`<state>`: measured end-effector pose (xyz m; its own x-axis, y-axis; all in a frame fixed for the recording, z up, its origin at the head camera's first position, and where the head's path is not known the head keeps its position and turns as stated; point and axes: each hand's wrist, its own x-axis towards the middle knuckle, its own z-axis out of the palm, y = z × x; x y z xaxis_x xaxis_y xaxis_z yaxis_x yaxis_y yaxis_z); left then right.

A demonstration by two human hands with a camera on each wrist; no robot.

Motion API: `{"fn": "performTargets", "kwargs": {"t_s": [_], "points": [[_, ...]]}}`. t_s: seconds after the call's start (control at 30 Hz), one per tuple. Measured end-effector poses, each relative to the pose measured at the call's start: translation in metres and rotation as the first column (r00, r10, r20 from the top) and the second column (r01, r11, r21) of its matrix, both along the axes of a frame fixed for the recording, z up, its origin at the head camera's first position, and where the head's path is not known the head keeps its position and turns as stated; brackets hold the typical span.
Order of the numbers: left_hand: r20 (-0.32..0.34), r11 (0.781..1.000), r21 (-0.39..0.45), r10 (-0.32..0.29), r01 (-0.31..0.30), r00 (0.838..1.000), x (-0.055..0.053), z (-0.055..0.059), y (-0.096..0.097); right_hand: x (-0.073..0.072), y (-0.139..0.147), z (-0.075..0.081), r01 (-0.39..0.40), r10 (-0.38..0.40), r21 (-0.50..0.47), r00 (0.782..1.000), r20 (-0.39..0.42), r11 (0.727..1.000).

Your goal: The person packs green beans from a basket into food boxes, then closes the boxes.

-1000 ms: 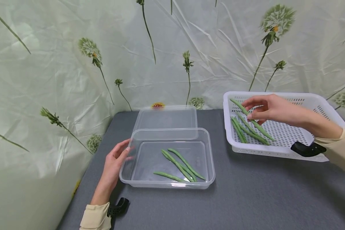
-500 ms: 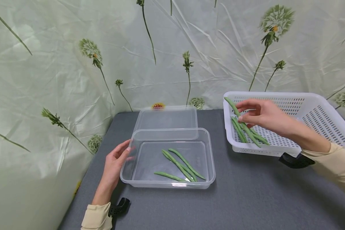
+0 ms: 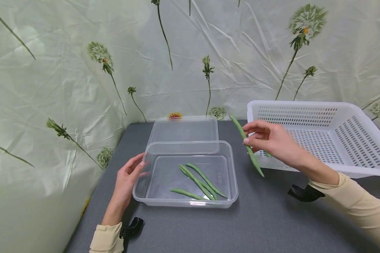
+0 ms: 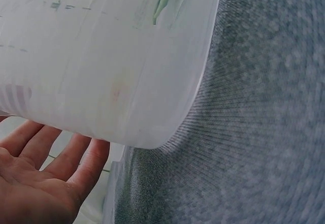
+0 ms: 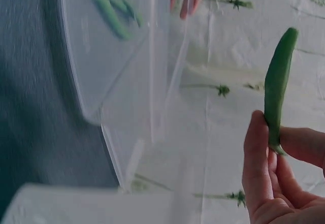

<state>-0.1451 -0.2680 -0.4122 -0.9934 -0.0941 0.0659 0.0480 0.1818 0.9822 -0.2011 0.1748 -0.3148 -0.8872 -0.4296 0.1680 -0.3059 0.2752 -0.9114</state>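
Observation:
My right hand (image 3: 273, 142) pinches one green bean (image 3: 254, 160) between thumb and fingers, in the gap between the clear plastic container (image 3: 185, 202) and the white basket. The right wrist view shows this bean upright above the fingertips. Several green beans (image 3: 194, 181) lie on the container's floor, toward its front right. At the container's left side is my left hand (image 3: 126, 179); in the left wrist view its extended fingers (image 4: 94, 163) meet the outside of the wall. Another bean shows a little at the basket's left end, mostly hidden behind my right hand.
A white perforated basket (image 3: 304, 103) stands at the right. Behind the container lies a flat clear lid (image 3: 185, 128). Everything sits on a grey cloth-covered table (image 3: 228, 228), backed by a flower-printed sheet (image 3: 183, 84).
My right hand has lifted the green bean out of the basket and carried it left, past the basket's left rim. The left hand and container have stayed in place.

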Motion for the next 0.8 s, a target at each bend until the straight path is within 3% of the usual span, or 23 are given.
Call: {"fn": "performTargets", "kwargs": {"t_s": [0.37,0.53,0.8], "points": [[0.008,1.0,0.0,0.007,-0.007,1.0,0.001,-0.002,-0.001,0.01,-0.04,-0.02,-0.041,0.041,-0.212,0.999,-0.003,0.976],[0.014,1.0,-0.001,0.003,-0.003,1.0,0.001,-0.002,-0.001,0.012,-0.058,-0.028,-0.065,0.071,-0.227,0.997,0.016,0.972],[0.012,1.0,-0.022,0.004,-0.004,1.0,0.0,-0.001,0.0,0.011,-0.083,-0.041,-0.123,0.133,-0.174,0.99,0.048,0.977]]}}
